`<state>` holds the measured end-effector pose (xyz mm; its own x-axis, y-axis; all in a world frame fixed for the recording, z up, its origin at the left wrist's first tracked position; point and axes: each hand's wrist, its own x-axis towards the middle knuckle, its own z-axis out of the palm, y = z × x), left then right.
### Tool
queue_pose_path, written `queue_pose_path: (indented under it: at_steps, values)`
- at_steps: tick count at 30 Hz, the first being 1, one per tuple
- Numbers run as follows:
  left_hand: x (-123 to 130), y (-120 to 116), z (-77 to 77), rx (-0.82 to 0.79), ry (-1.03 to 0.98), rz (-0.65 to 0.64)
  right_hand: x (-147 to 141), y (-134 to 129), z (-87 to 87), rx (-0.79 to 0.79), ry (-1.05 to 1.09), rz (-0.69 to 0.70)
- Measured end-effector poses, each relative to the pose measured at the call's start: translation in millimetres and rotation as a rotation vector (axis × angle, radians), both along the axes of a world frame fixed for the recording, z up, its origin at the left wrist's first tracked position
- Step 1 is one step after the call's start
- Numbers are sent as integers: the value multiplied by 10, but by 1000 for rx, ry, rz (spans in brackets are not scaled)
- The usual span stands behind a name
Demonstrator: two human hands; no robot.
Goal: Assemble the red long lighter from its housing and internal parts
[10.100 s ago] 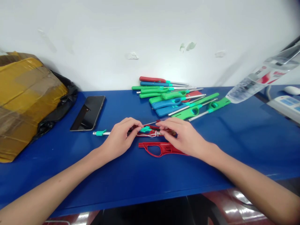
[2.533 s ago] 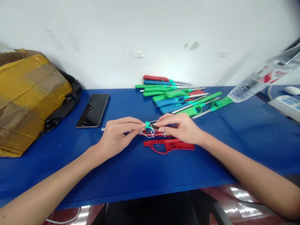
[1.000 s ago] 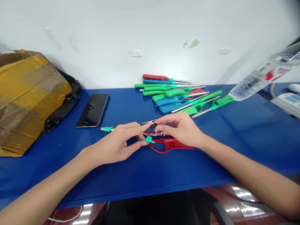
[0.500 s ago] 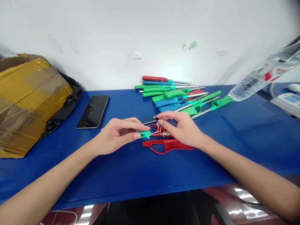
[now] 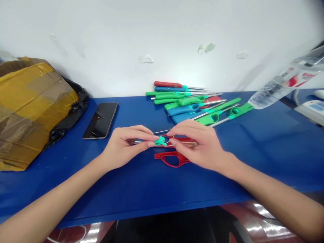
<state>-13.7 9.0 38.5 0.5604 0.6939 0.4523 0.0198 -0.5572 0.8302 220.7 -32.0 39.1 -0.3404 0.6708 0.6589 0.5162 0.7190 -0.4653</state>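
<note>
My left hand [image 5: 126, 146] pinches a small teal plastic trigger [image 5: 160, 141] between thumb and fingertips. Close by on the right, my right hand [image 5: 202, 143] has its thumb and forefinger together on a thin wire [image 5: 172, 136]. Under both hands lies one red lighter casing half [image 5: 182, 138] with whitish wire and a brass-coloured part, partly covered by my fingers. The other red casing half [image 5: 181, 158] rests nearer to me, its right end hidden by my right hand. A thin metal rod [image 5: 162, 131] lies just behind.
Several red, blue and green stick lighters [image 5: 187, 108] are heaped against the wall. A phone [image 5: 101, 119] lies to the left, beside a taped cardboard box [image 5: 37, 108] and black plastic. At right stand a water bottle [image 5: 278, 86] and a white device [image 5: 312, 109]. The blue table [image 5: 152, 192] ends nearer me.
My right hand has turned and come down toward the trigger; the small dark part at its fingertips no longer shows. The trigger has shifted slightly right and up in my left hand.
</note>
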Motion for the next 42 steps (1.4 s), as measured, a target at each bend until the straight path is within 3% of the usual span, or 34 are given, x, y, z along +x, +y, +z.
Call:
queue_pose_path:
  at_steps: [4,10,16,25,33,38,42]
  values:
    - [46,-58,9,3,-10,10,-49,-42,-18,13,4,1]
    - [106,-114,-2,-154,-65,-2,-14,-30,-52,187,-25,29]
    - [128,-124,-49,-226,-95,7,-15,-20,-75,234,-64,27]
    - [129,-113,-52,-213,-66,13,24,26,-102,279,-188,37]
    - [138,-98,-29,-219,-51,17,-13,37,-54,170,-240,45]
    - [117,-85,-25,-246,-61,24,9,36,-61,63,-142,73]
    - [78,-65,-20,-172,-52,33,32,31,-56,-27,-11,83]
